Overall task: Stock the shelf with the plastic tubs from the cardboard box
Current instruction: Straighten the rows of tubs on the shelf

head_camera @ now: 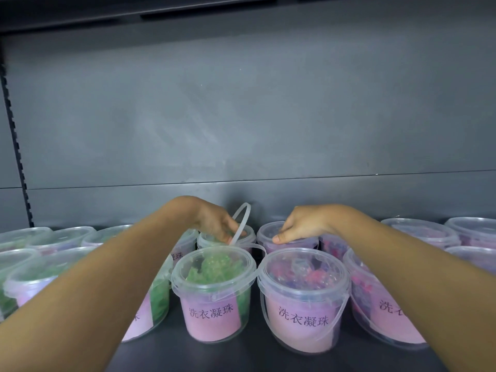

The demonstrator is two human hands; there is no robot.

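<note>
Loosely, right hand (pixel 298 226) round purple tub (pixel 268 231)

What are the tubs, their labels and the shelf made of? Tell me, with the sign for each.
Each tub: clear glossy plastic; the contents show through. Its label: probably matte pink paper, printed with black characters. The shelf: likely dark painted metal, with a dull sheen and a slotted upright at the left.

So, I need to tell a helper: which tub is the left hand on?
On the dark shelf, look behind the front green tub. The back tub under the left hand is the only one whose handle stands up.
</note>
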